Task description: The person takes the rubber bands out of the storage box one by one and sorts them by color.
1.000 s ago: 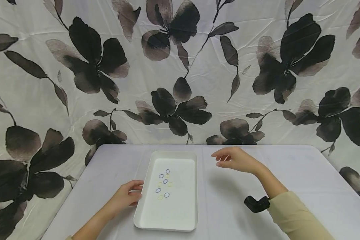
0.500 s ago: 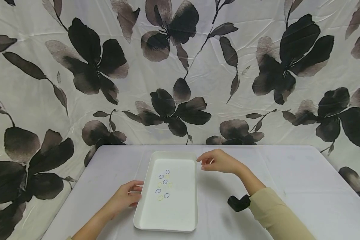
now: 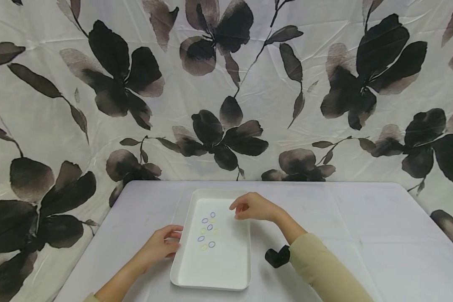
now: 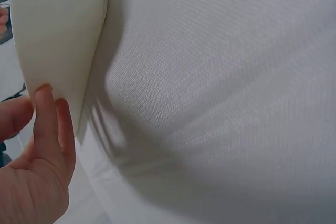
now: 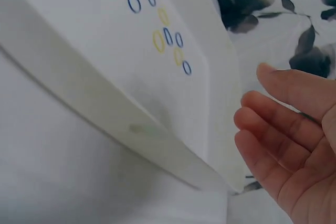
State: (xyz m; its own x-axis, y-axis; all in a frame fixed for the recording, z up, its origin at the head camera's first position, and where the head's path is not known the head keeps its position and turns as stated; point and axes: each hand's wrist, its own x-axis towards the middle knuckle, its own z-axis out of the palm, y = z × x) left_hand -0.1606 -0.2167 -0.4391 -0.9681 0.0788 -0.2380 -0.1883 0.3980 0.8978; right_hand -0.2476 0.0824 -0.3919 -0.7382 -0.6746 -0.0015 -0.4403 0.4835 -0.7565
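A white rectangular tray (image 3: pixel 215 268) lies on the table, with several small blue rings (image 3: pixel 209 227) and yellow rings (image 3: pixel 204 247) on its floor, mostly left of the middle. My left hand (image 3: pixel 160 245) is at the tray's left side; in the left wrist view its fingertips (image 4: pixel 44 90) touch the outer wall. Over the tray's far right part hovers my right hand (image 3: pixel 256 207), fingers loosely bent and apart from the rings. Nothing shows between its fingers in the right wrist view, where the blue rings (image 5: pixel 134 4) and yellow rings (image 5: pixel 158 41) appear too.
A white cloth covers the table (image 3: pixel 343 239). Behind it hangs a pale curtain (image 3: pixel 279 105) with dark flowers. A black device (image 3: pixel 277 256) sits at the right wrist, below the sleeve's edge.
My right hand has moved left from beside the tray to above its far right part. The left hand keeps its place at the tray's side, and the rings lie as before.
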